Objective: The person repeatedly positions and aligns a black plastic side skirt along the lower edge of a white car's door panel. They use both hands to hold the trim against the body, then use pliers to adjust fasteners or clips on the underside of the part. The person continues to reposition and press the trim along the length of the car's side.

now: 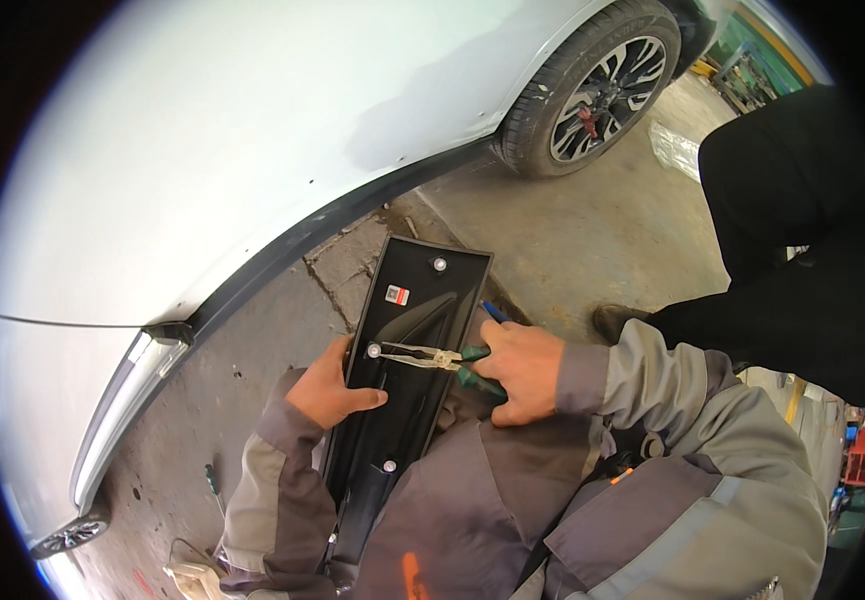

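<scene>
Two bare hands are at a long black plastic trim panel, which slants over the person's lap, its far short edge toward the white car. The left hand is partly curled at the left long edge, thumb flat on the face, steadying grip on the rim; its fingertips are hidden. The right hand, just past the right long edge, is curled around the green handles of long-nose pliers. The pliers cross the face, their slim jaws slightly parted, tips at a round pale clip near the left edge; whether they pinch it I cannot tell. Another clip sits by the far edge, above a small label. Concrete floor separates the panel's left edge from the car's black sill. More floor spreads beyond the right far corner, toward a tyre and someone's dark trouser leg.
</scene>
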Demonstrator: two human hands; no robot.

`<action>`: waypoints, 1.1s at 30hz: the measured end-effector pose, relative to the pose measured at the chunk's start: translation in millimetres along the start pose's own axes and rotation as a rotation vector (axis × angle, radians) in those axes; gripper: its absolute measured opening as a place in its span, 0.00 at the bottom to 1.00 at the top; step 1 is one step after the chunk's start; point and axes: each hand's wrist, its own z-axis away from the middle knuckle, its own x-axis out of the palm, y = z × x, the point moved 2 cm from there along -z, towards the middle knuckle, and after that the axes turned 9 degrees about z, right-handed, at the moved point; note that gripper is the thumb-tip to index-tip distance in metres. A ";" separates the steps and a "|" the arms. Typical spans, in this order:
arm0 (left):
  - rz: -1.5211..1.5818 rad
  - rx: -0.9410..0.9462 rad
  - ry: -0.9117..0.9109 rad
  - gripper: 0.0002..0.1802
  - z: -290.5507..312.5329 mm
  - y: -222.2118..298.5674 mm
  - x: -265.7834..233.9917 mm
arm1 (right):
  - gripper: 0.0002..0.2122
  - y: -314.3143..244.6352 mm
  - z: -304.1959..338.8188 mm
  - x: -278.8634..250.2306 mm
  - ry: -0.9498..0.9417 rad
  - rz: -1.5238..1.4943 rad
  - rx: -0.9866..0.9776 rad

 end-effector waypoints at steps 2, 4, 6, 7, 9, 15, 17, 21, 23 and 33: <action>-0.046 -0.002 0.045 0.45 0.4 -3.4 1.8 | 0.24 -1.0 -3.6 -1.9 0.013 0.049 -0.012; -0.095 0.011 0.098 0.45 0.4 -4.5 3.3 | 0.23 -1.1 -7.5 -5.0 0.012 0.089 -0.015; -0.114 0.030 0.112 0.43 -0.6 -3.1 5.3 | 0.24 0.6 -11.1 -9.1 -0.021 0.115 0.004; -0.140 0.028 0.127 0.43 -1.4 -2.0 6.4 | 0.25 1.0 -12.7 -11.2 -0.041 0.123 -0.006; -0.164 0.049 0.135 0.41 -1.6 1.6 9.5 | 0.26 2.5 -16.2 -14.2 -0.117 0.133 -0.004; -0.232 0.049 0.185 0.35 0.6 10.1 17.2 | 0.27 0.8 -29.0 -18.2 -0.208 0.078 -0.063; -0.233 0.037 0.193 0.33 0.7 10.0 17.7 | 0.28 -0.1 -28.8 -18.1 -0.219 0.064 -0.061; -0.217 0.077 0.226 0.29 -1.4 4.3 17.7 | 0.27 -0.2 -24.2 -15.8 -0.222 0.033 -0.042; -0.230 0.099 0.239 0.27 -3.4 -0.6 18.1 | 0.25 -1.4 -24.3 -11.1 -0.207 0.002 -0.041; -0.214 0.078 0.232 0.23 -9.9 -13.6 14.4 | 0.20 7.2 -26.7 1.1 -0.203 -0.012 -0.033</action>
